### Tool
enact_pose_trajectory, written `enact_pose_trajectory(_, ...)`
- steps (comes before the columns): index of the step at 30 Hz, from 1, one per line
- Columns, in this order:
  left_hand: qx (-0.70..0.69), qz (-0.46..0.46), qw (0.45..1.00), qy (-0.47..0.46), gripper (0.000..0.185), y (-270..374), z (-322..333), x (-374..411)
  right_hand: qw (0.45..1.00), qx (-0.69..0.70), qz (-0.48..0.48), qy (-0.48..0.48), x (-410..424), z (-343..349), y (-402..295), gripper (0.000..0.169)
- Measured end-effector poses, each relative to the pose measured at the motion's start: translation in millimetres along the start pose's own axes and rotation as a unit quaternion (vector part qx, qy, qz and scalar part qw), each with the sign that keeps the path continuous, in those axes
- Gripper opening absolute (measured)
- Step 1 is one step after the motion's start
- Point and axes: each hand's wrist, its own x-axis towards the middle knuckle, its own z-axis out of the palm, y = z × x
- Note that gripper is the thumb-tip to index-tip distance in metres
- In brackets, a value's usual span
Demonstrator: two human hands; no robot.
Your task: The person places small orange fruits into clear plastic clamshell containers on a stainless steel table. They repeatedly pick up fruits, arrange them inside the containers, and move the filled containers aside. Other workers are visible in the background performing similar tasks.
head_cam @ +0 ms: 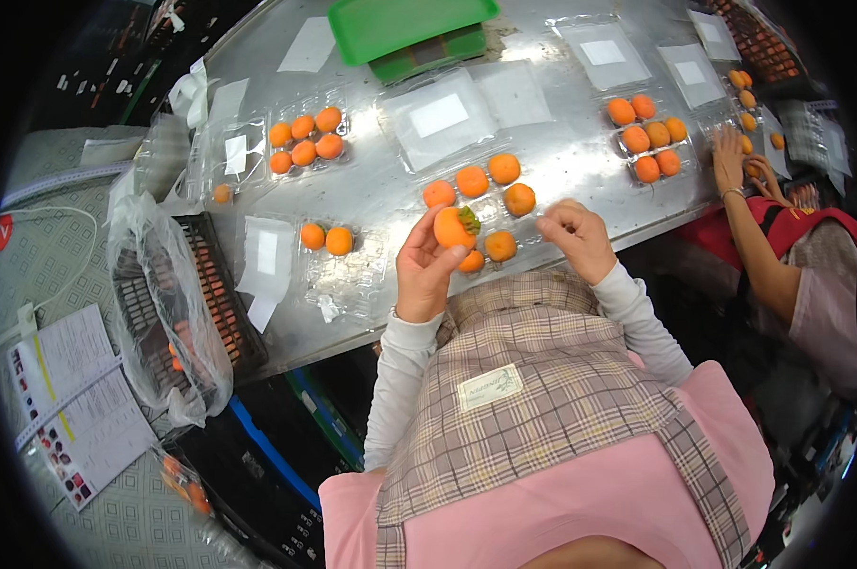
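Note:
My left hand (426, 267) grips an orange persimmon (451, 229), its green leafy calyx turned to the right. Just right of the fruit, my right hand (578, 238) is raised with its fingers curled in; nothing shows between them. Below both hands, several persimmons (472, 182) sit in a clear plastic clamshell pack at the table's near edge. The pack's open lid (446, 124) lies beyond them, with a white label on it. My left hand hides part of the pack.
More clear packs hold persimmons (304, 141) at left and persimmons (656, 135) at right. A pack (346, 277) with two fruits stands left of my hands. Green trays (414, 32) lie at the back. A black crate (222, 291) borders the left. A co-worker's hand (727, 160) handles fruit at right.

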Motion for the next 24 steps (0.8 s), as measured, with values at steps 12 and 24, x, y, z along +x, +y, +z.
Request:
enact_pose_trajectory(12, 0.579, 0.248, 0.775, 0.056, 0.086, 25.8, 28.3, -19.5, 0.92, 0.312, 0.028, -0.235, 7.9, 51.2, -49.4, 0.066)
enact_pose_trajectory(24, 0.5, 0.176, 0.846, 0.061, 0.101, 20.0, 29.3, -24.8, 0.844, 0.452, 0.12, -0.261, 9.2, 49.8, -32.8, 0.061)
